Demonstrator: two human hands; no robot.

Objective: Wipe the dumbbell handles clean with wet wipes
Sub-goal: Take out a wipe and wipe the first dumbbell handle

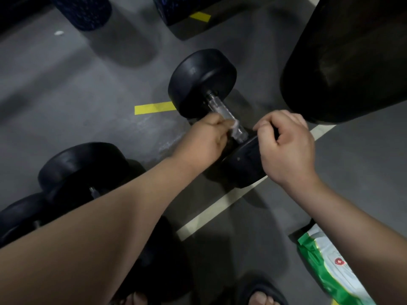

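A big black punching bag [343,62] with a smooth, dull skin fills the upper right of the frame and hangs close over the right hand [286,148]. In the lower left lie more dumbbells [83,170], round black rubber heads, partly covered by the left forearm. Speckled dark foam rollers [83,12] sit along the top edge, strips of yellow tape [154,107] and a white painted line [220,208] mark the grey concrete floor [66,84], and a green-and-white pack of wipes [326,263] lies in the lower right corner.

The dumbbell [201,82] being cleaned lies mid-frame, running diagonally from the upper centre down to the right. Its handle [222,111] is a shiny, knurled metal bar. The left hand [203,139] has its grip clamped on a crumpled white wet wipe [233,125], pressed against the bar's lower end. The right hand's grip is curled over the rim of the near head [244,166] — thick, round, matte black.
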